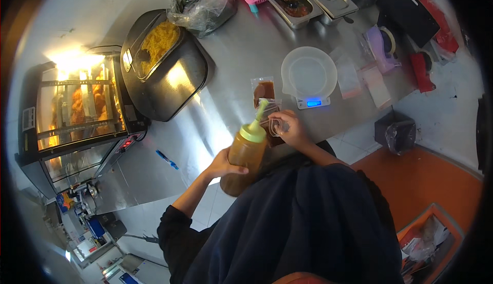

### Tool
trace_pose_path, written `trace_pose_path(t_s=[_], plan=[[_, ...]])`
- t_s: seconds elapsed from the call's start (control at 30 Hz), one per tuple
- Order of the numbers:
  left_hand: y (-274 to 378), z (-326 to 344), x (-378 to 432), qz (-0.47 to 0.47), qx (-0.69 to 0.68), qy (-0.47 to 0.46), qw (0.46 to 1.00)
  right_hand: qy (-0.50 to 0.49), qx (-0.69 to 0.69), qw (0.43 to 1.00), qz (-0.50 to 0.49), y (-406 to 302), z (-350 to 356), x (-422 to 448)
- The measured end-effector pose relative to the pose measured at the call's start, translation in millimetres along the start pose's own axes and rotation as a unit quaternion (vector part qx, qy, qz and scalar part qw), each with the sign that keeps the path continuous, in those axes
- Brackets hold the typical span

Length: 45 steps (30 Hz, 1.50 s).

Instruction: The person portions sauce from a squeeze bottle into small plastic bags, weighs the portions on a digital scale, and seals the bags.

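My left hand (pixel 228 165) grips a large squeeze bottle (pixel 246 157) of brown sauce, tilted, with a yellow-green cap and nozzle pointing away from me. Just right of the nozzle, my right hand (pixel 290 129) pinches a small clear plastic item (pixel 275 126), perhaps a bag or the bottle's tip cover; which one I cannot tell. Beyond the nozzle a small clear bag of reddish-brown sauce (pixel 264 90) lies on the steel table, and another bag (pixel 269 108) overlaps its near end. A digital kitchen scale (pixel 314 102) with a lit blue display bears a white plastic bowl (pixel 309 72).
Flat clear bags (pixel 348 78), a purple tape dispenser (pixel 379 49) and a red one (pixel 421 72) are at right. Steel food pans (pixel 294 6) stand at the back. Left are a dark container of yellow food (pixel 169 80), a blue pen (pixel 167 159) and a lit food warmer (pixel 77 110).
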<state>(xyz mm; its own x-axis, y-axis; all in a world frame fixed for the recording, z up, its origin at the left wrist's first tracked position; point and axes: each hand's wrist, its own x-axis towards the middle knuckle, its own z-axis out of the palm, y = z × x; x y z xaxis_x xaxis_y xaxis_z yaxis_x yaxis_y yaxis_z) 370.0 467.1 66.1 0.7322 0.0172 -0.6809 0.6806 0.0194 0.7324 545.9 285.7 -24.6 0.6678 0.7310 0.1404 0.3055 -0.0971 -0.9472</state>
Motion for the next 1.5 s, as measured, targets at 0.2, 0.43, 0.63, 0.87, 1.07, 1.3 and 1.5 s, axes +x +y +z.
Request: trace_pose_path(t_s=[0.2, 0.43, 0.63, 0.87, 1.07, 1.3, 1.5], plan=[[-11, 12, -9, -0.118, 0.084, -0.047, 0.988, -0.057, -0.096, 0.993, -0.034, 6, 20, -7], [4, 12, -8, -0.179, 0.073, -0.058, 0.979, -0.100, -0.087, 0.991, -0.035, 12, 19, -2], [-5, 12, -8, -0.152, 0.051, -0.052, 0.986, -0.093, -0.072, 0.992, -0.039, 12, 18, -3], [-9, 14, -11, -0.162, 0.010, -0.057, 0.985, -0.107, -0.081, 0.990, -0.044, 14, 18, -4], [-9, 14, -12, -0.158, 0.033, -0.055, 0.985, -0.097, -0.079, 0.991, -0.047, 13, 16, -5], [-10, 14, -13, -0.163, 0.023, -0.058, 0.985, -0.091, -0.087, 0.991, -0.049, 12, 16, -4], [-11, 11, -9, -0.170, 0.051, -0.069, 0.982, -0.084, -0.112, 0.988, -0.060, 14, 16, -6]])
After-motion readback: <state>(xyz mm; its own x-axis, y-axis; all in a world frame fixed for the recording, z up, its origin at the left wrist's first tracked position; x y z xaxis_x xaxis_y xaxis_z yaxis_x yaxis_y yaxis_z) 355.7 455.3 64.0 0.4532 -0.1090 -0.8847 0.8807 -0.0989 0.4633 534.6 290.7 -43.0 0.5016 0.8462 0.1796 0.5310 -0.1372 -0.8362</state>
